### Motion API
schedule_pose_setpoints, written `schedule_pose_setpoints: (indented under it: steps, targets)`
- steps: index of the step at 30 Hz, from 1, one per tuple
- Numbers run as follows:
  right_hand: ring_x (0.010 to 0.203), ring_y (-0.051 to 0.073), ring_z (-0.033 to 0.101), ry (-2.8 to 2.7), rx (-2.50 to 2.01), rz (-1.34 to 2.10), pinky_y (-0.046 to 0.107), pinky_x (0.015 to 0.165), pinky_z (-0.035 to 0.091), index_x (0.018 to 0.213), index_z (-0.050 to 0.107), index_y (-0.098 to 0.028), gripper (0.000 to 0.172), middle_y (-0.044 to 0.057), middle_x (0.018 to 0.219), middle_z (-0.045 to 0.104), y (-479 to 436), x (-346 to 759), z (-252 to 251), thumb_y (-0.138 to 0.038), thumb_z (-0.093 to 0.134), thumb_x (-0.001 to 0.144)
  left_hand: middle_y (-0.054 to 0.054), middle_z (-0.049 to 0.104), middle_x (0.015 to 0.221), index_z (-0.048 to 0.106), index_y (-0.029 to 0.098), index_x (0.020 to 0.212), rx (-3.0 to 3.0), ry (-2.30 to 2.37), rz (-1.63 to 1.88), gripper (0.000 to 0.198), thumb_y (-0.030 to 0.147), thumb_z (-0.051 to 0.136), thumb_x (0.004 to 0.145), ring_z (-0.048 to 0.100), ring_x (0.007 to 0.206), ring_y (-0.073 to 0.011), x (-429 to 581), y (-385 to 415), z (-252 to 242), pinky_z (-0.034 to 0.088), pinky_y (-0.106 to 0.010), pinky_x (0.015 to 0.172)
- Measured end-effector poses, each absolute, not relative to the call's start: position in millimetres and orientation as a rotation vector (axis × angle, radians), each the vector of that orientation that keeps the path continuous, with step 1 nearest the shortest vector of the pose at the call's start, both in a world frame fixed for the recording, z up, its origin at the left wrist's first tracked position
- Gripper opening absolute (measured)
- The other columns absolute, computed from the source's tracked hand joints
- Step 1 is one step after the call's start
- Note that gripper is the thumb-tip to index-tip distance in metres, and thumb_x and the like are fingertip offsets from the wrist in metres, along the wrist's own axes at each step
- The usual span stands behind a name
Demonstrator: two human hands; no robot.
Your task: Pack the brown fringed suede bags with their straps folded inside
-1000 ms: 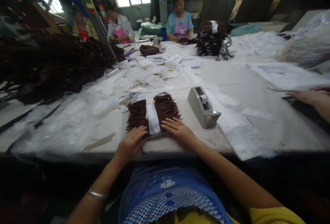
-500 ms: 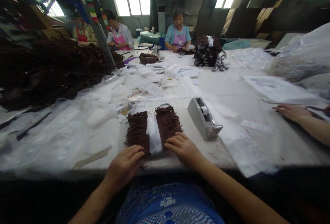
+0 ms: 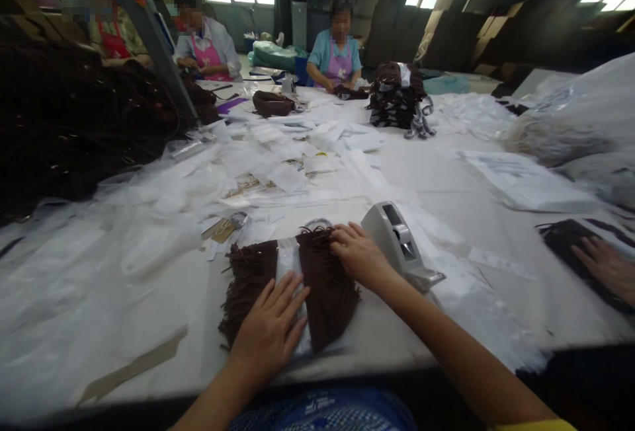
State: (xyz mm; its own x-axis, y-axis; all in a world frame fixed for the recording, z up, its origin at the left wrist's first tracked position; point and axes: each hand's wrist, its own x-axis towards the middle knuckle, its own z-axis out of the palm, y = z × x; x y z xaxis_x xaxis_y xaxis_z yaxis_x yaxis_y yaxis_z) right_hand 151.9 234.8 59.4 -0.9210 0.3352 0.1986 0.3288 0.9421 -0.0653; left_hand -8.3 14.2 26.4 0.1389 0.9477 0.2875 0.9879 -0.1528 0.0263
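Observation:
A dark brown fringed bag point(image 3: 325, 299) lies flat on the white table in front of me, with a pale wrapping strip point(image 3: 289, 258) running down its middle. My left hand point(image 3: 270, 325) rests on its left part and the strip, fingers stretched out. At the bag's upper right, my right hand point(image 3: 358, 256) touches the fringe with its fingers extended. Part of a silvery ring point(image 3: 318, 223) shows at the bag's top edge. Just right of my right hand stands a grey tape dispenser point(image 3: 397, 239).
Loose white sheets and clear plastic point(image 3: 149, 239) cover the table's left. A heap of brown bags point(image 3: 74, 114) rises beyond, and a stack of fringed bags point(image 3: 397, 97) stands farther back. At right a co-worker's hand point(image 3: 608, 262) lies on a dark piece. Several people sit opposite.
Both hands have moved from the bag's near edge farther up onto it. The bag's fringe now spreads wider. My view has tipped downward, and the co-worker's hand at right has moved nearer the table edge.

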Motion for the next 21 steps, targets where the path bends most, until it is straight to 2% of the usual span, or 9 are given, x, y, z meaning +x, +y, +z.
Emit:
schedule_pose_setpoints:
  steps: [2, 4, 7, 10, 13, 17, 19, 21]
  targets:
    - [0.12, 0.032, 0.053, -2.836, -0.815, -0.019, 0.051, 0.106, 0.037, 0.091, 0.071, -0.016, 0.018, 0.016, 0.105, 0.069, 236.0, 166.6, 69.5, -0.01, 0.055, 0.089, -0.007, 0.037, 0.155, 0.046, 0.02, 0.144, -2.228, -1.914, -0.35, 0.051, 0.033, 0.048, 0.095, 0.036, 0.142, -0.0284, -8.9, 11.2, 26.4, 0.039, -0.048, 0.111]
    - [0.115, 0.032, 0.055, -2.77, -0.96, -0.04, 0.049, 0.1, 0.043, 0.094, 0.072, -0.016, 0.022, 0.017, 0.109, 0.068, 231.2, 166.1, 80.1, -0.006, 0.053, 0.088, -0.007, 0.037, 0.155, 0.047, 0.02, 0.143, -2.224, -1.912, -0.358, 0.051, 0.032, 0.049, 0.094, 0.036, 0.142, -0.0288, -8.4, 10.9, 28.0, 0.039, -0.048, 0.11]
    - [0.127, 0.025, 0.048, -2.856, -0.519, 0.027, 0.042, 0.105, 0.042, 0.116, 0.066, -0.023, 0.034, 0.009, 0.131, 0.06, 224.0, 135.6, 84.5, -0.006, 0.05, 0.091, -0.007, 0.038, 0.154, 0.05, 0.02, 0.141, -2.222, -1.91, -0.382, 0.05, 0.032, 0.05, 0.093, 0.036, 0.142, -0.0296, -7.8, 12.9, 29.0, 0.04, -0.049, 0.11]
    - [0.135, 0.023, 0.042, -2.973, -0.061, 0.078, 0.041, 0.11, 0.038, 0.123, 0.061, -0.024, 0.033, 0.006, 0.135, 0.058, 228.5, 106.3, 74.2, -0.012, 0.051, 0.095, -0.007, 0.04, 0.153, 0.051, 0.019, 0.14, -2.221, -1.895, -0.401, 0.049, 0.032, 0.05, 0.093, 0.038, 0.141, -0.0291, -8.5, 13.9, 27.6, 0.04, -0.048, 0.109]
    - [0.133, 0.027, 0.043, -3.012, -0.33, 0.019, 0.044, 0.107, 0.04, 0.12, 0.062, -0.018, 0.029, 0.011, 0.128, 0.061, 243.0, 114.5, 68.2, -0.012, 0.053, 0.093, -0.006, 0.04, 0.153, 0.051, 0.019, 0.14, -2.221, -1.889, -0.419, 0.049, 0.031, 0.051, 0.093, 0.039, 0.14, -0.0287, -9.4, 13.0, 25.6, 0.041, -0.048, 0.109]
    - [0.122, 0.034, 0.053, -3.035, -0.847, -0.128, 0.045, 0.094, 0.049, 0.095, 0.071, -0.013, 0.025, 0.019, 0.118, 0.065, 251.8, 152.5, 85.0, -0.001, 0.05, 0.087, -0.007, 0.041, 0.153, 0.051, 0.021, 0.14, -2.219, -1.885, -0.452, 0.05, 0.032, 0.051, 0.092, 0.04, 0.14, -0.0292, -9.7, 11.6, 23.7, 0.041, -0.048, 0.11]
    - [0.115, 0.033, 0.058, -2.973, -0.938, -0.14, 0.044, 0.09, 0.051, 0.099, 0.071, -0.012, 0.029, 0.02, 0.123, 0.063, 244.9, 156.0, 93.4, 0.001, 0.048, 0.086, -0.007, 0.041, 0.152, 0.052, 0.021, 0.14, -2.213, -1.877, -0.461, 0.05, 0.032, 0.051, 0.092, 0.04, 0.14, -0.0293, -9.7, 11.7, 23.4, 0.041, -0.048, 0.109]
    - [0.12, 0.028, 0.056, -2.948, -0.707, -0.032, 0.042, 0.097, 0.048, 0.115, 0.067, -0.015, 0.037, 0.016, 0.131, 0.06, 234.5, 145.2, 93.3, -0.001, 0.049, 0.087, -0.007, 0.042, 0.152, 0.053, 0.02, 0.139, -2.211, -1.873, -0.462, 0.049, 0.032, 0.052, 0.092, 0.041, 0.139, -0.0294, -9.5, 12.3, 23.7, 0.041, -0.048, 0.109]
